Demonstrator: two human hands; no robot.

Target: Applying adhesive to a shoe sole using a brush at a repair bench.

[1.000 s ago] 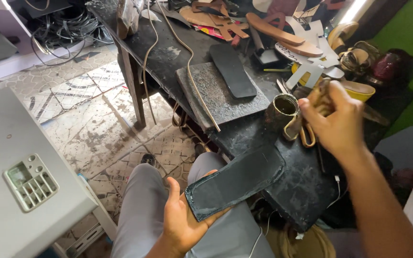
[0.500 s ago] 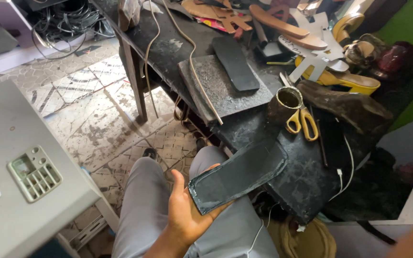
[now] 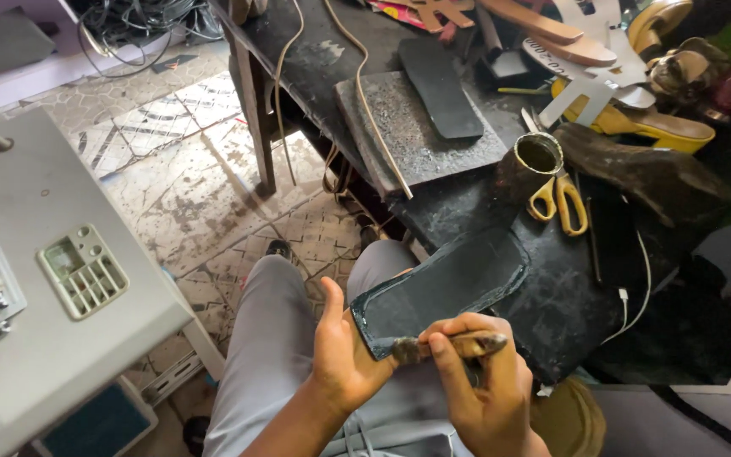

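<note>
- The left hand (image 3: 344, 355) cups the near end of a dark sole-shaped sheet (image 3: 446, 288); its grip is closed on that end, thumb up along the edge and palm under it.
- The sheet lies over the lap, its far end pointing toward 2 o'clock and resting on the edge of the black worktop (image 3: 568, 305). Its upper face looks wet and glossy.
- The right hand (image 3: 480, 381) has its grip closed round a short, gummed-up brush (image 3: 450, 345), held level, with the fingers wrapped over the handle. The darker, clotted end points toward 9 o'clock and meets the near end of the sheet.
- To do this stroke well, I judge that the left hand should keep the sheet flat and steady, letting the worktop edge carry the far end.
- The brush is best drawn in long strokes from the near end out toward 2 o'clock, right up to the rim, so the coat stays thin and even.
- The left thumb sits close to the wet face, so it probably wants to stay on the bare edge.
- At 1 o'clock from the sheet, a small round tin (image 3: 539, 161) stands just beside yellow-handled scissors (image 3: 560, 199), within reach for reloading.
</note>
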